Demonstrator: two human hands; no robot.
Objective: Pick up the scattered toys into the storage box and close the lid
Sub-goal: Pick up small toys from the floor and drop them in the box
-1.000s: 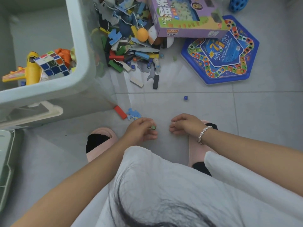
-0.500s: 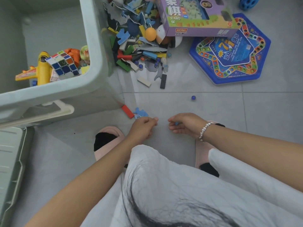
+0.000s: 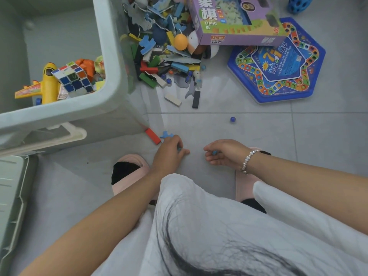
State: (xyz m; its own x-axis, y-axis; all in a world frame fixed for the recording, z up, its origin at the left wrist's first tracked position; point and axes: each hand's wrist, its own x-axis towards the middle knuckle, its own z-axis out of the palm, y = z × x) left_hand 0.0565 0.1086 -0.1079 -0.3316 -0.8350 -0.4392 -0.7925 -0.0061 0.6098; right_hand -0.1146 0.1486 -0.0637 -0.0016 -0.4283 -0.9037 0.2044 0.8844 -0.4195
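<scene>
Pale green plastic box (image 3: 111,56) is sitting open at upper left, its far side cut off, plane (image 3: 47,84) and cube (image 3: 74,78) lying inside. Left hand (image 3: 169,154) is curling over something small and bluish, largely hidden. Right hand (image 3: 225,154) is pinching a blue marble (image 3: 214,152). Red block (image 3: 152,136) is lying diagonally by the box.

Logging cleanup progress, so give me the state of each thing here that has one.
storage box: open, lid off, a few toys inside
lid: off, lying beside the box
left hand: fingers curled, pinching a small piece
right hand: fingers curled round a blue marble
loose blue marble: on the floor, untouched
purple game box: closed, on the floor
</scene>
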